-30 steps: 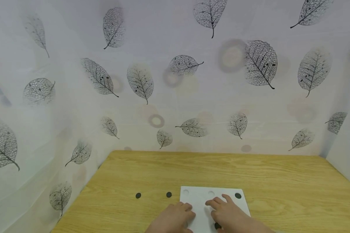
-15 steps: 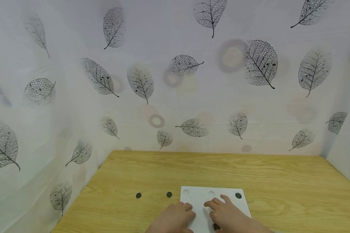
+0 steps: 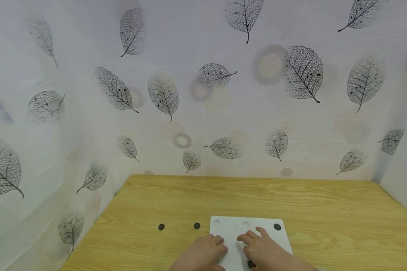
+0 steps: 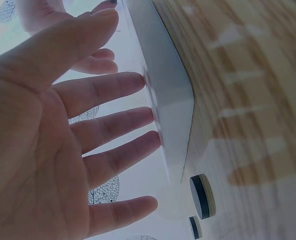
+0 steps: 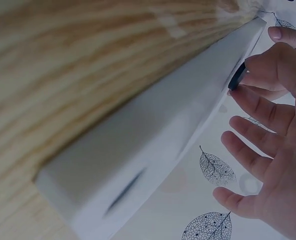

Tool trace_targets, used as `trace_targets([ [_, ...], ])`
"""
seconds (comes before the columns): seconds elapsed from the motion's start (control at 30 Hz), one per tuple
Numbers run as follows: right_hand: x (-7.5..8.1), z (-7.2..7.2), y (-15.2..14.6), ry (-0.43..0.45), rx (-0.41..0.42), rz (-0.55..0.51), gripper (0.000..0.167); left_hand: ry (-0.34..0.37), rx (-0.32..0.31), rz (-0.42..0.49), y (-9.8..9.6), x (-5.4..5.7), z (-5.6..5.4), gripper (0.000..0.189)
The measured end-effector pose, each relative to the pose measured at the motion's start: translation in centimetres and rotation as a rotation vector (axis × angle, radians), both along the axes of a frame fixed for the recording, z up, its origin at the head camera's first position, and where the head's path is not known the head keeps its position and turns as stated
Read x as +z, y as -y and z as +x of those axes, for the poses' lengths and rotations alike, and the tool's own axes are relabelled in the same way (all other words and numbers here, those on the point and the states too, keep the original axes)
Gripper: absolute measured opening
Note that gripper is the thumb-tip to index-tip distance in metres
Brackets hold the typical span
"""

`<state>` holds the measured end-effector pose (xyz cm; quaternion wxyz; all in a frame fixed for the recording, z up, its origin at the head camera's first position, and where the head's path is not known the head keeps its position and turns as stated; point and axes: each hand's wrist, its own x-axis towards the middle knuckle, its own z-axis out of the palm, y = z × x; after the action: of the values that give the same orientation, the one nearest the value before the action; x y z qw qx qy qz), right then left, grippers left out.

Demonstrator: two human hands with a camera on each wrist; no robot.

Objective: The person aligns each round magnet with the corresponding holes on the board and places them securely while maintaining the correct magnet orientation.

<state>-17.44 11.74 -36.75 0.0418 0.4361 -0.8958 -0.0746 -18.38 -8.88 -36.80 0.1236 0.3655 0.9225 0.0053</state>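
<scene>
A white board (image 3: 230,229) with round shallow recesses lies on the wooden table. The fingertips of my left hand (image 3: 203,254) rest at the board's left side; in the left wrist view the fingers are stretched out and hold nothing. Over the board's near right part, my right hand (image 3: 264,249) pinches a small black disc (image 5: 237,76) between thumb and index finger, tilted on edge close to the board's face. Its other fingers are spread. Another black disc (image 3: 277,227) sits in the recess at the board's far right corner.
Two loose black discs, a nearer one (image 3: 197,226) and one farther left (image 3: 161,227), lie on the table (image 3: 139,203) left of the board. A pale curtain (image 3: 203,120) printed with leaves hangs behind the table and along its sides.
The right hand has shifted very slightly left with the disc still pinched. The left hand stays at the board's left side, and the board and loose discs look the same.
</scene>
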Motion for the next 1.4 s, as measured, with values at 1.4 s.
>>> trace_targets([
  [1.4,-0.45,-0.43,0.1,0.105,-0.053,-0.014,0.023,-0.001,-0.003,0.006,0.12,0.19,0.07,0.038],
])
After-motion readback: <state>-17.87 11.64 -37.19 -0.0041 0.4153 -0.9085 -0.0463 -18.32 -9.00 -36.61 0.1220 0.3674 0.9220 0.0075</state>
